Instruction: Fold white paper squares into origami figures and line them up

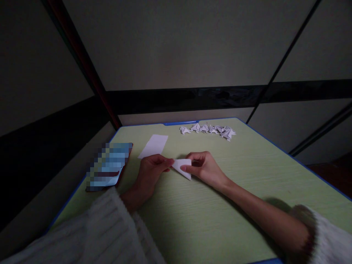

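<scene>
Fingers point(194, 169) (2 hands point(150, 171)) pinch folded paper point(183, 162).

Folded paper point(182, 162): left tip lost under the fingers of the left hand point(148, 172), right part partly covered by the thumb of the right hand point(206, 168) – that hand's other fingers partly out of sight behind it. Loose white sheet point(154, 145): near edge partly masked by the left hand. Flat device point(112, 165): screen pixelated, contents unreadable. Small paper figures point(204, 128): overlapping at right, exact count unclear, folds too small to read. Left sleeve point(110, 227), right sleeve point(331, 234) and tabletop point(247, 157) – all cut by the frame
</scene>
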`<action>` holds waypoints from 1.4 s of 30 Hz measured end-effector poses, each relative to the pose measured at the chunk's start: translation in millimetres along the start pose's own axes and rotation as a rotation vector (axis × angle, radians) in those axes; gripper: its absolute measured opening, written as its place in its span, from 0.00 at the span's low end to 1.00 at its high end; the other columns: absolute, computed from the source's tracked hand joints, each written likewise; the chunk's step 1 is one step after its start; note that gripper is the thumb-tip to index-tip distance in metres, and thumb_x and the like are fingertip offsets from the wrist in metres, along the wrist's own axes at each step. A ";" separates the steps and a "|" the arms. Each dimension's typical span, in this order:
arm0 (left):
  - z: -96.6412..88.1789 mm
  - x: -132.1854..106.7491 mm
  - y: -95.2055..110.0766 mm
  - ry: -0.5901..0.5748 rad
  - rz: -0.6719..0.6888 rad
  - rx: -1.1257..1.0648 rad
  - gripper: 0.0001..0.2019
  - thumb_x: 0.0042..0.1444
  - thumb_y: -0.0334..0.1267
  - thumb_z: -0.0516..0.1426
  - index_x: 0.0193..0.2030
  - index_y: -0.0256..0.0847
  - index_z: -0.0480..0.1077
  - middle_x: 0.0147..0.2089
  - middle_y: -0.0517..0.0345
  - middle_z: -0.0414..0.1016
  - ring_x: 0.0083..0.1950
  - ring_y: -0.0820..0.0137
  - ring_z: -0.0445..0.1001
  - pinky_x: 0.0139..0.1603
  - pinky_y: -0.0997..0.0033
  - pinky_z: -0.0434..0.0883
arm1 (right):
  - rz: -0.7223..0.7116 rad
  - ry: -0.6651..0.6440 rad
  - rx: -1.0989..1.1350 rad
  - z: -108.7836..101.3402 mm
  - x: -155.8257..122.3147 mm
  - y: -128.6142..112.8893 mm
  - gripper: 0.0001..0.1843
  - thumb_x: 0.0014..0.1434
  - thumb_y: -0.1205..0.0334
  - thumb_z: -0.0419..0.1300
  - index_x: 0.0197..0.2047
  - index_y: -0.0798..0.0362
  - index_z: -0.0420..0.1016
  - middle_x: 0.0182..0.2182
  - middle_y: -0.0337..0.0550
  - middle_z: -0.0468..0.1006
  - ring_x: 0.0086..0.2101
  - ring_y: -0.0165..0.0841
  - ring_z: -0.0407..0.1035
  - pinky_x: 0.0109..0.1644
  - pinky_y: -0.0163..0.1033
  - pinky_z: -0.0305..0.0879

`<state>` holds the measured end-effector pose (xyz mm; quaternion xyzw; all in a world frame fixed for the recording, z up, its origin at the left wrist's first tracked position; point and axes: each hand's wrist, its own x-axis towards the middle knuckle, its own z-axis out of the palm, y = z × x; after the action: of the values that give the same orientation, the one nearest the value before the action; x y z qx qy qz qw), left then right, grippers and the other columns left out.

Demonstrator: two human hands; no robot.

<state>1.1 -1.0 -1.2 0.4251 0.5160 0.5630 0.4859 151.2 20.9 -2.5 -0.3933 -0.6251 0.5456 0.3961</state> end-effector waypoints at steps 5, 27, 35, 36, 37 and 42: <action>2.8 -2.6 3.6 -0.011 -0.002 0.097 0.05 0.33 0.31 0.61 0.13 0.36 0.68 0.12 0.66 0.66 0.17 0.80 0.61 0.21 0.80 0.61 | 0.049 -0.021 0.011 -2.7 2.4 -1.8 0.09 0.35 0.65 0.63 0.18 0.60 0.68 0.16 0.36 0.66 0.18 0.23 0.57 0.22 0.31 0.51; 10.9 -12.1 1.4 -0.353 -0.258 0.186 0.06 0.44 0.35 0.56 0.23 0.35 0.70 0.25 0.58 0.76 0.27 0.73 0.74 0.29 0.76 0.68 | 0.045 0.271 0.324 6.6 0.4 0.0 0.10 0.33 0.64 0.65 0.16 0.59 0.68 0.13 0.36 0.69 0.16 0.22 0.58 0.21 0.31 0.51; 8.0 -11.1 0.9 -0.465 -0.244 0.268 0.07 0.44 0.35 0.55 0.21 0.34 0.71 0.21 0.60 0.74 0.23 0.76 0.72 0.26 0.80 0.67 | -0.012 0.084 0.319 -0.8 2.3 -4.5 0.13 0.34 0.65 0.65 0.25 0.58 0.67 0.18 0.34 0.69 0.19 0.22 0.61 0.23 0.30 0.54; 7.6 -11.1 0.6 -0.478 -0.241 0.280 0.07 0.44 0.35 0.55 0.22 0.34 0.71 0.21 0.60 0.74 0.23 0.76 0.71 0.26 0.80 0.66 | -0.012 0.069 0.300 -1.2 2.0 -6.1 0.13 0.35 0.64 0.65 0.26 0.58 0.68 0.19 0.35 0.69 0.20 0.22 0.61 0.24 0.30 0.55; 7.5 -11.1 0.1 -0.486 -0.240 0.291 0.07 0.44 0.36 0.55 0.22 0.34 0.71 0.22 0.60 0.75 0.23 0.76 0.71 0.25 0.80 0.66 | -0.009 0.060 0.283 -1.3 1.8 -7.5 0.13 0.36 0.63 0.64 0.26 0.59 0.69 0.19 0.36 0.69 0.20 0.22 0.61 0.24 0.30 0.55; 9.2 -12.7 -3.7 -0.500 -0.206 0.350 0.07 0.43 0.35 0.55 0.21 0.35 0.71 0.21 0.59 0.74 0.22 0.75 0.71 0.23 0.79 0.65 | 0.030 0.094 0.254 0.8 0.5 -10.6 0.12 0.37 0.59 0.63 0.23 0.58 0.69 0.17 0.35 0.68 0.16 0.21 0.58 0.19 0.28 0.52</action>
<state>12.7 -11.9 -3.6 0.5727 0.5100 0.2917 0.5716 149.7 20.0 8.1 -0.3746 -0.5258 0.6071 0.4634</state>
